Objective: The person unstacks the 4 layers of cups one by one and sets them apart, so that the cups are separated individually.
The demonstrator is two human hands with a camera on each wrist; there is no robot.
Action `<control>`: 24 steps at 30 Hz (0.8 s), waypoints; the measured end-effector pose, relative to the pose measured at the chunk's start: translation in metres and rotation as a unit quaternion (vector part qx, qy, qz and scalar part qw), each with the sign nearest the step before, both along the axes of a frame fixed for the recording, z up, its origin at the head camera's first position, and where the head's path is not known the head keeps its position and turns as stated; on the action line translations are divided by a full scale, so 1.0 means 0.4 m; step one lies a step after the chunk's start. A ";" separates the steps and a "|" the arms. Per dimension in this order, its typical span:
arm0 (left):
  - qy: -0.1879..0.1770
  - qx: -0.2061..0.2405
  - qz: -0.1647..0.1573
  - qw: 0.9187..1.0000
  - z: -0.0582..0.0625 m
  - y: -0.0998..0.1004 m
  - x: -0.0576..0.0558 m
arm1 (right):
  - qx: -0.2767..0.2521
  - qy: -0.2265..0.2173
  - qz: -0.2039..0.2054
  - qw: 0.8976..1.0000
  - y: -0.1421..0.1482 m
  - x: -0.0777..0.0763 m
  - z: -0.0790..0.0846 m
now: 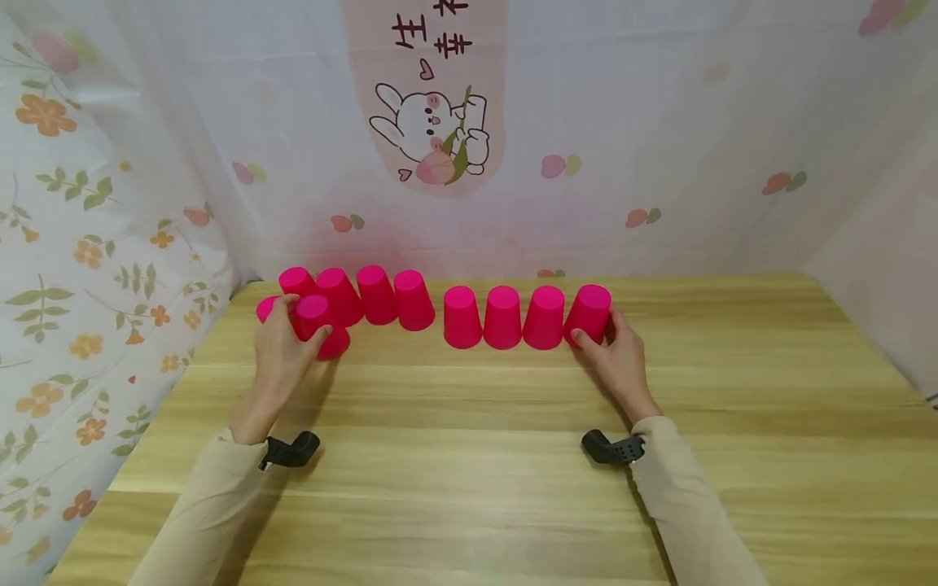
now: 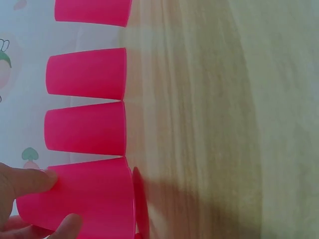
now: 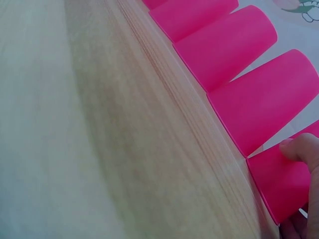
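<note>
Several pink cups stand upside down in a row across the wooden table. At the row's left end, my left hand point(image 1: 282, 346) grips a pink cup point(image 2: 84, 194) between thumb and fingers, with its closed base up. Other cups crowd behind and around it, such as the pink cup point(image 1: 296, 281) at the back, and the hand partly hides them. Over on the right, my right hand point(image 1: 619, 362) holds the rightmost cup point(image 1: 590, 309) of the row by its sides. That cup's rim meets the table in the right wrist view, close beside its neighbouring cup point(image 3: 264, 104).
Between the hands, a front group of cups includes a middle cup point(image 1: 502, 317); a slightly farther-back group includes another cup point(image 1: 414, 301). Wood-grain tabletop point(image 1: 454, 472) spreads in front. A patterned white curtain point(image 1: 623, 122) hangs behind the table, and a floral cloth point(image 1: 88, 285) lines the left.
</note>
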State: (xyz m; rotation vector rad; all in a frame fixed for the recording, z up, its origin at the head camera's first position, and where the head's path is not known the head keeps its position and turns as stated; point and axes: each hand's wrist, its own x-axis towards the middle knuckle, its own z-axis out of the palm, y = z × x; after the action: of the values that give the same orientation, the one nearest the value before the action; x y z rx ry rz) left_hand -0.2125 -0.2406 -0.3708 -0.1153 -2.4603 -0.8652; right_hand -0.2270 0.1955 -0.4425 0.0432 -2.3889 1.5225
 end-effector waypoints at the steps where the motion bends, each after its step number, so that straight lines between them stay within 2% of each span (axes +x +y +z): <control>1: -0.003 0.001 0.000 1.000 -0.003 0.000 0.001 | 0.002 0.000 0.000 1.000 0.000 0.001 0.001; 6: -0.015 -0.005 0.000 1.000 -0.009 -0.002 0.009 | 0.004 -0.005 0.001 1.000 -0.002 0.002 0.005; 17: -0.026 -0.059 0.010 0.998 0.004 0.006 0.012 | 0.007 -0.001 -0.002 1.000 0.005 0.001 0.001; 20: 0.006 -0.077 0.008 0.997 0.014 0.017 0.023 | 0.007 -0.006 -0.005 1.000 0.004 0.002 -0.003; 24: 0.086 -0.097 -0.017 0.991 0.043 0.057 0.048 | 0.012 0.005 -0.005 1.000 0.004 0.001 -0.001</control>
State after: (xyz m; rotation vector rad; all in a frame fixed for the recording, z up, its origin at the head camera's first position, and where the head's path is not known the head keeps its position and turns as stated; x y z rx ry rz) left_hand -0.1934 -0.2179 -0.3536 -0.2902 -2.3794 -0.6013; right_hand -0.2266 0.1973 -0.4428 0.0431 -2.3963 1.4871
